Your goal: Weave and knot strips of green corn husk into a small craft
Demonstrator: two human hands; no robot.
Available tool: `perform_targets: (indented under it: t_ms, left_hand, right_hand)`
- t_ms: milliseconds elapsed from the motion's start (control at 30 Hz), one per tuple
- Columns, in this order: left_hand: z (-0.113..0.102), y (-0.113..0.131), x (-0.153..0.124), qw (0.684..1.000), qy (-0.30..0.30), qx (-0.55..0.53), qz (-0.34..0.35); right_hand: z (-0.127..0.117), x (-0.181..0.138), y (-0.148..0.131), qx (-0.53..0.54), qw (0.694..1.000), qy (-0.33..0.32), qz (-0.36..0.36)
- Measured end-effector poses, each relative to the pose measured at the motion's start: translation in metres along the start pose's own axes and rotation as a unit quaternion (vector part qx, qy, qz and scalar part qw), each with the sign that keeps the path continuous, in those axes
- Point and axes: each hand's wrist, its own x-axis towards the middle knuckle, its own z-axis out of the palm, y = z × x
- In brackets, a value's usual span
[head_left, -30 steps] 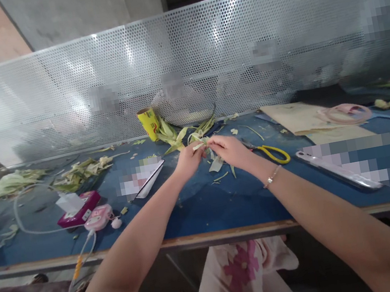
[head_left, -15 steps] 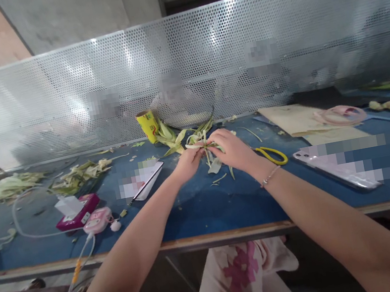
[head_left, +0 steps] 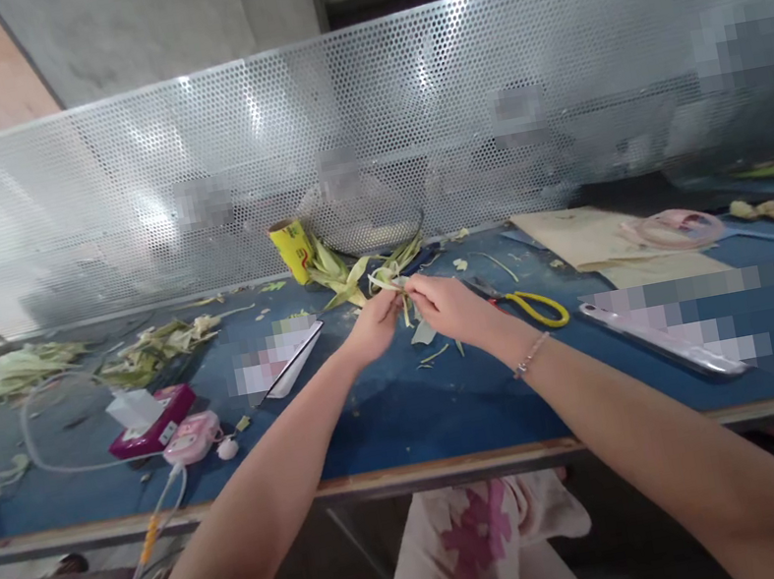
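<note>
Both my hands meet over the middle of the blue table (head_left: pixel 411 425), fingertips close together. My left hand (head_left: pixel 375 327) is closed, pinching pale green corn husk strips (head_left: pixel 385 278). Closed from the other side, my right hand (head_left: pixel 451 306) grips the same strips, and a bracelet circles that wrist. Some strip ends stick up and others hang below the fingers; the spot where they cross is mostly hidden. Just right of my right hand lie scissors (head_left: pixel 536 306) with yellow handles. Behind the hands, more husk leaves (head_left: pixel 335 274) lie beside a yellow tube (head_left: pixel 291 251).
Husk piles (head_left: pixel 165 349) and a phone (head_left: pixel 284 360) lie to the left, with a magenta tissue pack (head_left: pixel 175 407) and a pink case (head_left: pixel 193 438) on a cable. Rightward are another phone (head_left: pixel 665 335) and brown paper (head_left: pixel 573 237). A perforated metal screen (head_left: pixel 360 135) stands behind.
My right hand has turned and closed tighter, its fingers now curled in. The strips sit more gathered between both hands, and more of the scissors shows.
</note>
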Motion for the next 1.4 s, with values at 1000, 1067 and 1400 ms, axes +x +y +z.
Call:
perform_targets:
  t_ms: [1000, 1067, 1400]
  left_hand:
    - [-0.009, 0.022, -0.002, 0.974, 0.012, -0.195, -0.111]
    - [-0.008, 0.022, -0.002, 0.976, 0.001, -0.182, -0.118]
    - [-0.012, 0.028, -0.004, 0.996, -0.039, 0.037, -0.064]
  right_hand:
    - [0.010, 0.002, 0.017, 0.056, 0.993, 0.057, -0.087]
    - [0.013, 0.001, 0.017, 0.062, 0.995, 0.040, -0.071]
    - [0.013, 0.000, 0.015, 0.114, 0.993, -0.007, 0.025]
